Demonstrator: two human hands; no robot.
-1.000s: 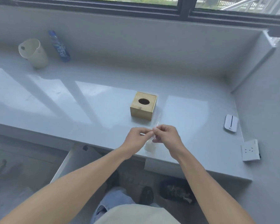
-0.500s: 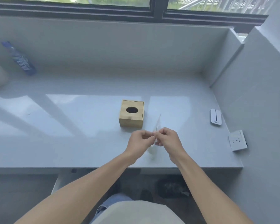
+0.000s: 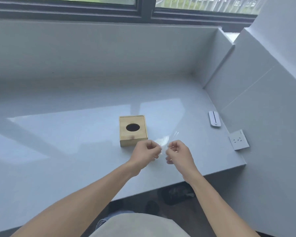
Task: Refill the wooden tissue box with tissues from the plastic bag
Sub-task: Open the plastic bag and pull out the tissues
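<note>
Square light-wood tissue box (image 3: 133, 130) with oval top hole sits mid grey glossy counter (image 3: 58, 151), just beyond hands. White oblong device (image 3: 214, 118) and white wall socket plate (image 3: 239, 139) lie near counter's right edge, well apart from box. Left hand (image 3: 144, 155) and right hand (image 3: 178, 153) both pinch clear thin plastic bag (image 3: 164, 141), fingers curled shut on it. Bag near-transparent, blurred; contents and outline hard to make out. Dark shapes under counter indistinct.
</note>
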